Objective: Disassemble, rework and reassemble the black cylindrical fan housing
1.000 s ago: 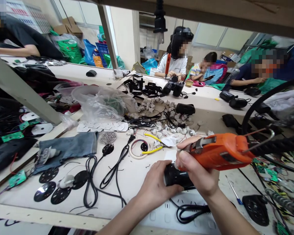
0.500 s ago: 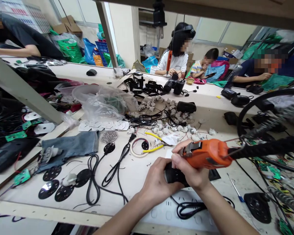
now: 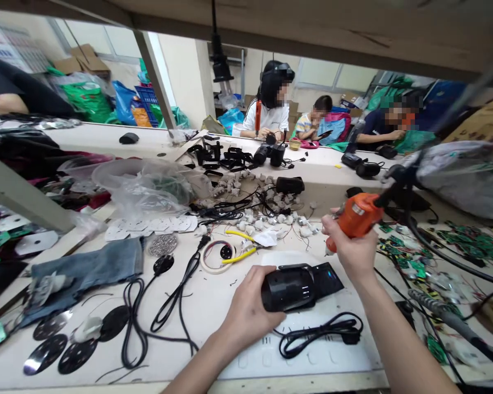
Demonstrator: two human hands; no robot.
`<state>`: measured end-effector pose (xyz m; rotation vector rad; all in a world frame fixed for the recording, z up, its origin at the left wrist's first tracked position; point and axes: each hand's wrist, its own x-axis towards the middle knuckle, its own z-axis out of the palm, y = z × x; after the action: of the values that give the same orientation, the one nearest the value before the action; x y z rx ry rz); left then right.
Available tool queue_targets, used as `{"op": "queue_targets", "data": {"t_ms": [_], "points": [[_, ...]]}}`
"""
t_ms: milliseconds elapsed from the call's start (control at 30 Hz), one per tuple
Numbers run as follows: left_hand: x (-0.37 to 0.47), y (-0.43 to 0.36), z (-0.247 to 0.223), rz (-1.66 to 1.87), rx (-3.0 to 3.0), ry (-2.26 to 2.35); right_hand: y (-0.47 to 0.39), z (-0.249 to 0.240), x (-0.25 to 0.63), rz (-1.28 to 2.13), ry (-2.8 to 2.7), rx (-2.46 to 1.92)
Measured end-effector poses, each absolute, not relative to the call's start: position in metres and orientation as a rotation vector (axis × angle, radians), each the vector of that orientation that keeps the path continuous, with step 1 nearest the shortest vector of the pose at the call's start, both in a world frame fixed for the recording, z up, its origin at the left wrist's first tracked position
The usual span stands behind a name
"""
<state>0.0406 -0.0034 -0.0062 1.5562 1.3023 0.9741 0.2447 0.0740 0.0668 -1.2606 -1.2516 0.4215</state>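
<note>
My left hand (image 3: 250, 301) is wrapped round one end of a black plastic device (image 3: 290, 287) that lies on its side on the worktop. A flat, squarish black end of the device points right. Above and to the right of it, my right hand (image 3: 357, 251) grips an orange electric screwdriver (image 3: 359, 213), its tip pointing down and apart from the device. Just below the device lies a coiled black power cord (image 3: 318, 334) with a plug. Yellow-handled pliers (image 3: 240, 254) and a roll of masking tape (image 3: 207, 257) sit beyond my left hand.
Green circuit boards and wires (image 3: 462, 243) spread over the right side. Several black discs (image 3: 78, 355), a denim piece (image 3: 94, 265) and a dish of screws (image 3: 163, 245) are on the left. Small white parts (image 3: 246, 186) pile up behind. Other people sit across the bench.
My right hand has lifted the electric screwdriver off the device and moved it up and right. More of the device now shows, with my left hand still on it. The view has shifted right.
</note>
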Motion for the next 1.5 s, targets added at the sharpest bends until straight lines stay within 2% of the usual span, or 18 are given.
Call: {"op": "queue_targets", "data": {"t_ms": [167, 367, 533, 800, 1000, 1167, 1500], "points": [[0.041, -0.012, -0.003, 1.211, 1.551, 1.245, 0.085, 0.042, 0.293, 0.143, -1.287, -1.597], [0.044, -0.019, -0.003, 1.394, 1.467, 1.274, 0.011, 0.028, 0.314, 0.190, -1.367, -1.605], [0.049, -0.024, 0.005, 1.256, 1.063, 1.199, -0.049, 0.010, 0.308, 0.587, -1.916, -1.481], [0.046, -0.042, 0.008, 1.051, 0.501, 0.687, -0.071, 0.000, 0.288, 0.563, -1.714, -1.330], [0.043, -0.063, 0.004, 1.006, 0.473, 0.620, -0.083, -0.017, 0.279, 0.449, -1.543, -1.292], [0.052, -0.072, 0.009, 1.021, 0.550, 0.781, -0.059, -0.028, 0.275, 0.387, -1.490, -1.319], [0.065, -0.073, 0.020, 1.162, 0.677, 0.976, -0.044, 0.000, 0.303, 0.463, -1.799, -1.426]]}}
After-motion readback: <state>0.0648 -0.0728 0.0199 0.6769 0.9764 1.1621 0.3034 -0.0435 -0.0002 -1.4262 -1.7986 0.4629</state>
